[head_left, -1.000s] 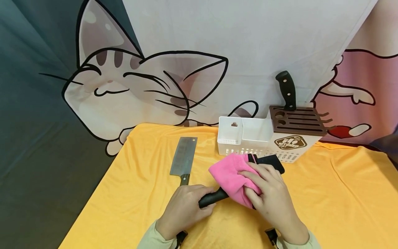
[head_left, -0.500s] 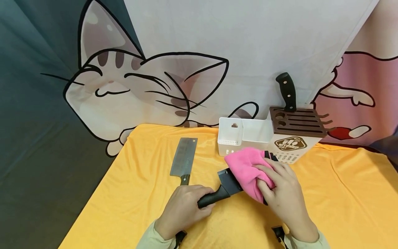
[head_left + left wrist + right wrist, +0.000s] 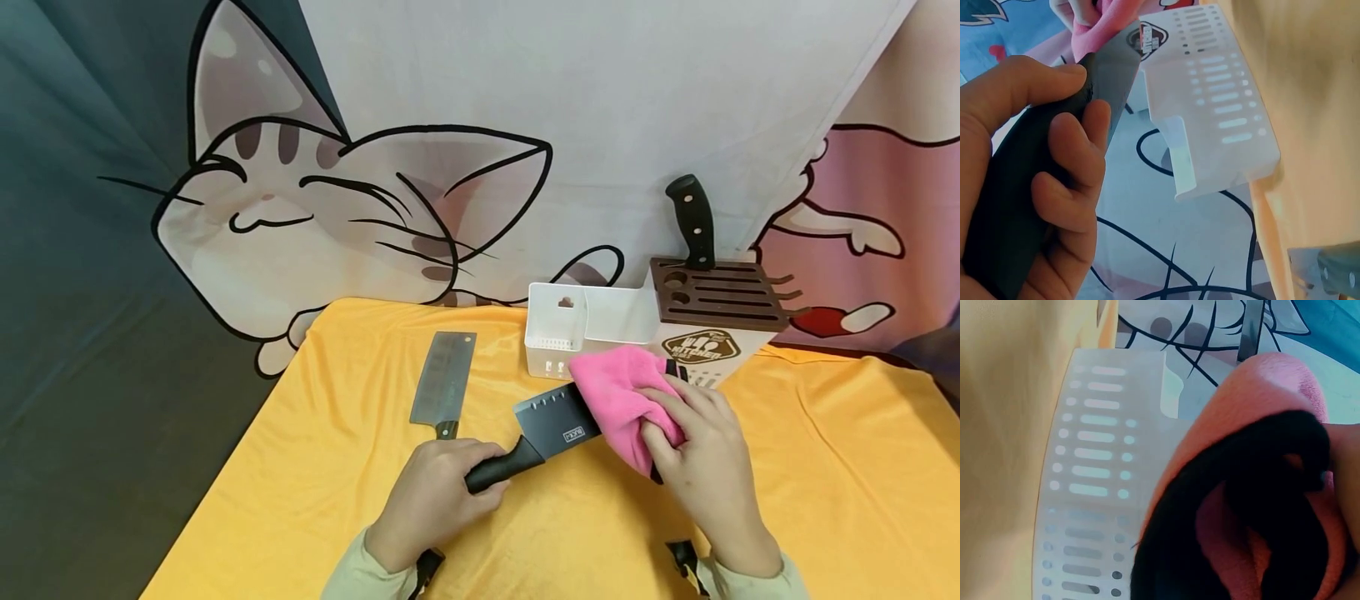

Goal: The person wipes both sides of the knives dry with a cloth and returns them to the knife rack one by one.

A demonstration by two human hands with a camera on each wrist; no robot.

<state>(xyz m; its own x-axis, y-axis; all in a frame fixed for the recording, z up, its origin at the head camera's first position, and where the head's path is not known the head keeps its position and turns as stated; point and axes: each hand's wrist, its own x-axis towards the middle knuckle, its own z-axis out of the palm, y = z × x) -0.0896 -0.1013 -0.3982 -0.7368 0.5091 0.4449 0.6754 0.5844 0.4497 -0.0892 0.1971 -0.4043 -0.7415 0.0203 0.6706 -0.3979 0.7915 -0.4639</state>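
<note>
My left hand (image 3: 442, 492) grips the black handle of a dark-bladed kitchen knife (image 3: 558, 421), its blade angled up and to the right. In the left wrist view the fingers (image 3: 1063, 134) curl round that handle. Around the far part of the blade is a pink cloth (image 3: 622, 400) with black edging, which my right hand (image 3: 708, 462) holds bunched, so the blade's tip is hidden. The right wrist view shows mainly the folded cloth (image 3: 1235, 419). A cleaver (image 3: 442, 379) lies flat on the table to the left, its handle partly behind my left hand.
Behind the cloth stands a white knife holder (image 3: 592, 321) with a brown slotted top (image 3: 720, 292). One black-handled knife (image 3: 693, 221) stands upright in it. A yellow cloth (image 3: 337, 467) covers the table, and a cat-print curtain (image 3: 300, 208) hangs at the back.
My right hand and the pink cloth have slid up and right along the blade, uncovering the part near the handle. My left hand has shifted slightly left, still holding the knife.
</note>
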